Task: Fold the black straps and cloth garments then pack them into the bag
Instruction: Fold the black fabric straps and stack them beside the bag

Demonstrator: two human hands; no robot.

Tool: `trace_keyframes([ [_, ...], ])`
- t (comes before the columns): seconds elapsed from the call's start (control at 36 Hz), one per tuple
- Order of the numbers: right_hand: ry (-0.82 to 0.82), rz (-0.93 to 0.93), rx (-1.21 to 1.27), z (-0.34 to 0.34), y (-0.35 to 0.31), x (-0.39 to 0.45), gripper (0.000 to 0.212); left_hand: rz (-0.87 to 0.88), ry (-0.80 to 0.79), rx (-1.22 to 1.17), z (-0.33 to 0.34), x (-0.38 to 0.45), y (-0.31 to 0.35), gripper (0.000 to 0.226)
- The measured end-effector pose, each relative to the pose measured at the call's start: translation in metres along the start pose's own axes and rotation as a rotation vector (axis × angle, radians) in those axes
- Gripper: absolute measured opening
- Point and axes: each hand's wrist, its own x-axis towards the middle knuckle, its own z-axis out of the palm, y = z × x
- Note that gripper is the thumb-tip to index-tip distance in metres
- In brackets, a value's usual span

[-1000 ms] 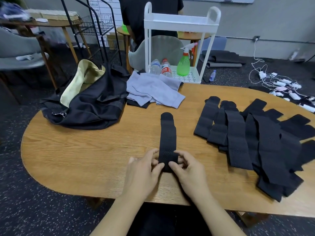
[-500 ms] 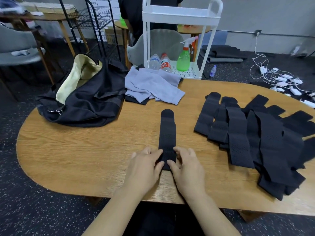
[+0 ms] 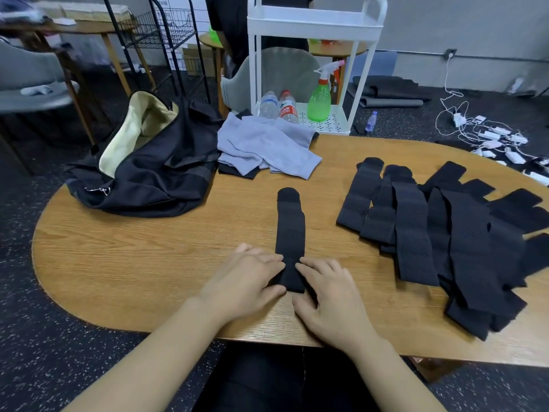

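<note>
Single strap (image 3: 289,233) lies lengthwise on table (image 3: 133,263), running away from the person, near end under both hands; far rounded tab points toward the grey cloth (image 3: 267,147).

L hand (image 3: 246,278) & R hand (image 3: 332,295) flank strap's near end, fingers on its edges, thumbs at the near edge. Fingers lightly bent, look to be pinching/lifting the near end into a first fold. Exact hold hard to tell, fabric is black & partly hidden.

Step in hand, by my read: start of fold/roll from near end.

To do it well:
- keep both sides level so the fold stays square, no skew
- press flat w/ fingertips before next turn
- work toward far tab so it ends on top
- strap looks stretchy, mesh-like; don't pull lengthwise or it will spring open

Rel. to strap: bag (image 3: 154,171) far-left, mouth open, pale lining showing. Pile of straps (image 3: 439,233) to right, unfolded, overlapping. Cloth just beyond, beside bag, touching it.
</note>
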Motion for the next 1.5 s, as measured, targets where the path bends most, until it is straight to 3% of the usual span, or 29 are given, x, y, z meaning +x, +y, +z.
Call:
trace_keyframes([
  [0.11, 0.036, 0.049, 0.138, -0.002, 0.0, -0.002, 0.043, -0.039, 0.036, -0.092, -0.003, -0.004, 0.004, 0.057],
  [0.25, 0.119, 0.254, 0.382, 0.0, -0.003, 0.0, 0.034, -0.2, 0.057, -0.244, -0.001, -0.009, 0.013, 0.057],
  [0.39, 0.171, 0.38, 0.513, -0.001, -0.01, 0.009, 0.032, -0.403, 0.135, -0.357, 0.008, -0.005, 0.017, 0.038],
  [0.58, 0.202, 0.494, 0.387, -0.003, -0.017, 0.024, 0.004, -0.582, 0.263, -0.477, 0.013, 0.01, 0.022, 0.017],
  [0.92, 0.118, 0.561, 0.088, 0.002, -0.024, 0.044, 0.025, -0.726, 0.259, -0.427, 0.017, 0.03, 0.017, 0.02],
  [1.03, 0.072, 0.548, 0.001, 0.003, -0.023, 0.046, 0.03, -0.714, 0.229, -0.414, 0.017, 0.033, 0.014, 0.018],
  [1.25, 0.182, 0.433, -0.018, 0.007, -0.023, 0.044, 0.031, -0.658, 0.208, -0.313, 0.014, 0.035, 0.01, 0.027],
  [1.5, 0.268, 0.093, -0.204, 0.019, -0.008, 0.048, 0.032, -0.28, 0.226, -0.157, 0.017, 0.031, 0.002, 0.031],
])
